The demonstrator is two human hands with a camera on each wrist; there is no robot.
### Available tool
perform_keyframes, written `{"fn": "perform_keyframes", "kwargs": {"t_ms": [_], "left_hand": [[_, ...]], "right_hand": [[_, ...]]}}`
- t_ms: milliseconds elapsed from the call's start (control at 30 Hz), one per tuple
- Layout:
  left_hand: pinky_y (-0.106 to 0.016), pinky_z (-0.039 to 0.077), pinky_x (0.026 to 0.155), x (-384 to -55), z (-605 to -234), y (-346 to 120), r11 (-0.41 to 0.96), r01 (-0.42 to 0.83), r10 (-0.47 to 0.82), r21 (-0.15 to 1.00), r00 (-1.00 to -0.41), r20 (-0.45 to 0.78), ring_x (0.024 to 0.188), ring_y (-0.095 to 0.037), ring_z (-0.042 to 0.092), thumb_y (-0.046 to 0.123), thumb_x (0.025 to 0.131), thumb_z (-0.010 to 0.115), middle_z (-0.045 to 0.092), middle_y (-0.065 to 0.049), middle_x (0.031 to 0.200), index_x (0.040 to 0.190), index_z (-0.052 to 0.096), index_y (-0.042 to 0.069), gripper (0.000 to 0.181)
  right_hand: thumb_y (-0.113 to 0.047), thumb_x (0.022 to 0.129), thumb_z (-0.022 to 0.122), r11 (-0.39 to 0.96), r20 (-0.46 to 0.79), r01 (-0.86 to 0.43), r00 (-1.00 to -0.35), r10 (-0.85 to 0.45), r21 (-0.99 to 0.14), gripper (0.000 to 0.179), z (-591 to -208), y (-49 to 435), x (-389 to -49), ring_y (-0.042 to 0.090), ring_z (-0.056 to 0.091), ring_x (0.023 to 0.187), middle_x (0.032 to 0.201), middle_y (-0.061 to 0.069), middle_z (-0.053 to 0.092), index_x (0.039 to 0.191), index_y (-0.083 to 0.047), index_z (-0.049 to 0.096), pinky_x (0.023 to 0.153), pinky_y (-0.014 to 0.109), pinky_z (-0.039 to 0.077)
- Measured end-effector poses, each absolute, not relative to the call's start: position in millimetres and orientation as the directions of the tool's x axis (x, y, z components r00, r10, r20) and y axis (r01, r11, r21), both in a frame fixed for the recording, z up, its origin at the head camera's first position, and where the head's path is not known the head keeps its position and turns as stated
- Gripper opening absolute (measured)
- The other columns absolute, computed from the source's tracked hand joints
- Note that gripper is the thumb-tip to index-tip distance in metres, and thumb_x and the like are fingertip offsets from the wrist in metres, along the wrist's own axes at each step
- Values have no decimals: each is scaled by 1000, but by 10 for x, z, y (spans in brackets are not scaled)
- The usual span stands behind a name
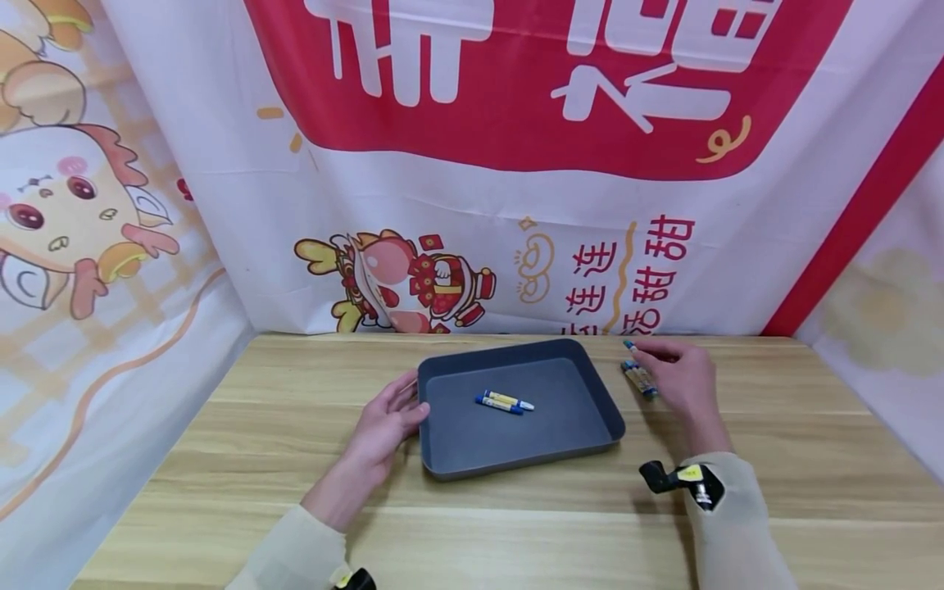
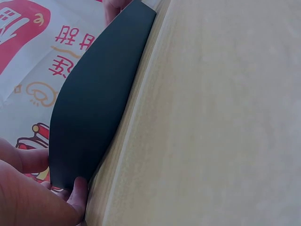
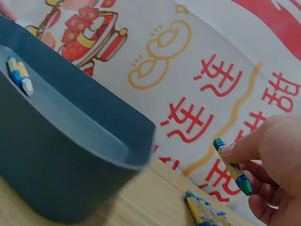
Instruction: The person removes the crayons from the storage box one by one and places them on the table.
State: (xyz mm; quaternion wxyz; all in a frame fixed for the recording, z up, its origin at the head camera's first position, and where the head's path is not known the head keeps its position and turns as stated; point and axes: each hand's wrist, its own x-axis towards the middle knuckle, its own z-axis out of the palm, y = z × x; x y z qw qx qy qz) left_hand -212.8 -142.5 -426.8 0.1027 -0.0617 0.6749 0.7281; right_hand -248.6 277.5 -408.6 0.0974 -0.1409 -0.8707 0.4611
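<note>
A dark grey rectangular tray (image 1: 516, 447) lies on the wooden table. My left hand (image 1: 383, 422) grips its left side, thumb over the rim and fingers against the outer wall; the left wrist view shows this hand (image 2: 42, 197) at the tray's near end. Inside the tray, a blue crayon (image 1: 499, 404) and a white crayon (image 1: 510, 400) lie side by side. Right of the tray, my right hand (image 1: 682, 381) pinches a green crayon (image 3: 233, 165) with a yellow wrapper between thumb and fingers. Just below that hand sits a small group of crayons (image 1: 638, 380).
The light wooden table (image 1: 531, 533) runs back to a hanging white cloth (image 1: 243, 213) with red lettering and cartoon figures. More printed cloth (image 1: 66, 344) hangs along the left side. A small black camera mount (image 1: 704, 485) is strapped at my right wrist.
</note>
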Motion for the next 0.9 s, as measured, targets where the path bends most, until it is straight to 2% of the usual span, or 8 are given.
{"fn": "perform_keyframes", "kwargs": {"t_ms": [400, 667, 900], "left_hand": [[-53, 38, 129, -2114, -4229, -1402, -62, -237, 66, 970, -970, -233, 158, -38, 39, 0, 104, 60, 35, -16, 173, 165, 37, 14, 66], [-53, 37, 129, -2114, -4244, -1413, -67, -237, 61, 969, -971, -233, 157, -38, 39, -1, 104, 60, 35, -16, 173, 165, 37, 13, 67], [-53, 38, 129, -2113, -4236, -1417, -63, -239, 58, 969, -970, -236, 157, -38, 39, 0, 104, 60, 35, -16, 173, 165, 37, 14, 66]], "right_hand": [[-41, 105, 66, 478, -49, 267, -906, 419, -837, 43, -4185, 3051, -2463, 25, 59, 131, 145, 12, 69, 141, -18, 70, 90, 25, 49], [-39, 106, 64, 443, -97, 320, -885, 455, -838, 45, -4247, 3163, -2442, 29, 56, 127, 150, 17, 63, 144, -16, 67, 84, 27, 48], [-33, 106, 65, 469, -107, 339, -885, 454, -816, 42, -4306, 3200, -2436, 32, 58, 130, 149, 17, 64, 144, -16, 67, 89, 30, 46]]}}
